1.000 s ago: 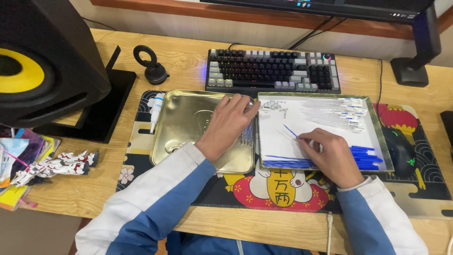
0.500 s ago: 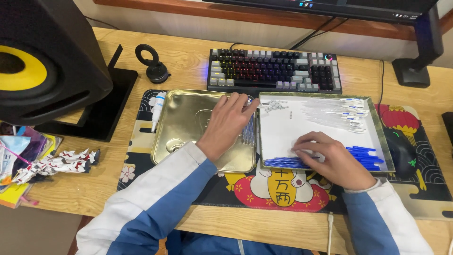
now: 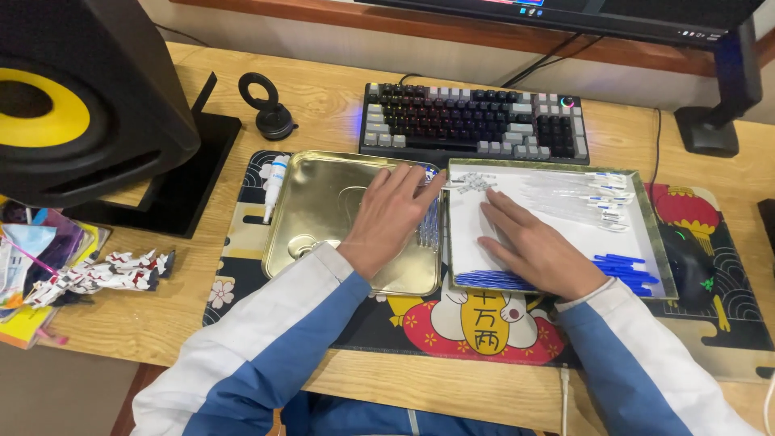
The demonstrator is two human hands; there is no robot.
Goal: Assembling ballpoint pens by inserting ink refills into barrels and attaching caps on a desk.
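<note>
Left hand (image 3: 393, 216) lies flat, palm down, in the gold metal tray (image 3: 323, 211) at frame centre, fingers straight and slightly spread, gripping nothing. Its fingertips reach the tray's right edge, touching a bundle of clear tubes (image 3: 429, 222) there.

Right hand (image 3: 529, 246) lies flat on the white-lined tray (image 3: 650, 234) just right of the gold one, fingers extended and pointing up-left, holding nothing. Blue sticks (image 3: 622, 268) sit at that tray's lower right, more blue ones run along its bottom edge under the hand, and clear capped tubes (image 3: 577, 198) are at its upper right.

Both trays sit on a patterned desk mat (image 3: 476, 323). Keyboard (image 3: 475, 125) is above the trays, white bottle (image 3: 274, 182) just left of the gold tray, black speaker (image 3: 81, 97) at upper left.
</note>
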